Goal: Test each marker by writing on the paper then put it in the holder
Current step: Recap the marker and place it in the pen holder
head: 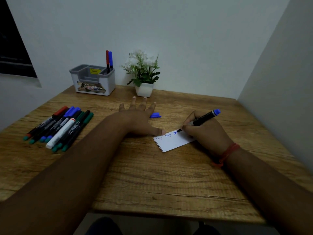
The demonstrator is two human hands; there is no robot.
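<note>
A blue marker (pixel 203 118) is gripped by the right hand (pixel 205 133), its tip on the paper (pixel 171 143) — pinned only by the flat left hand (pixel 140 119) thumb — so slipping and smearing are risked

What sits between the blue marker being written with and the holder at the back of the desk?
Nothing visible blocks it. The loose blue cap lies flat on the table, and the left hand rests flat beside the paper. The plant stands right of the holder.
</note>
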